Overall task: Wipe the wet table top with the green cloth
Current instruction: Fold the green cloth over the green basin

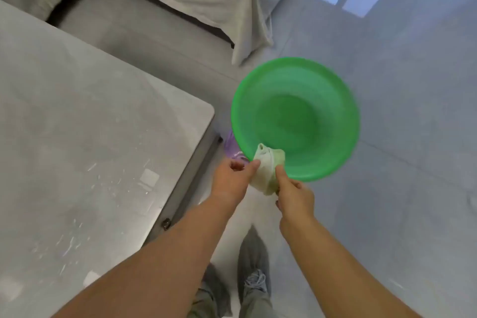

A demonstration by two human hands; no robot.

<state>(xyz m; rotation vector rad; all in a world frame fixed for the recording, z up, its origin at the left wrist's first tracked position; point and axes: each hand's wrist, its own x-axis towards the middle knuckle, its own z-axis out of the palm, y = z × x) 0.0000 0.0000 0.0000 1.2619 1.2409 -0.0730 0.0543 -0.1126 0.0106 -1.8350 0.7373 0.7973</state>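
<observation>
Just off the grey bench (103, 137) corner, left hand (229, 181) and right hand (294, 196) pinch a pale green cloth (267, 173) over a round green plastic basin (296, 111).

Green basin (295, 119): right rim smeared by motion blur. Purple item (229, 146): mostly behind the basin and left hand (229, 179); I cannot identify it. Green cloth (268, 170): lower end buried in right hand (294, 196). Left fingers (236, 166): grip unclear to me. Table top (77, 137): cut by left and bottom edges. Shoes (254, 271): one partly under a forearm
</observation>
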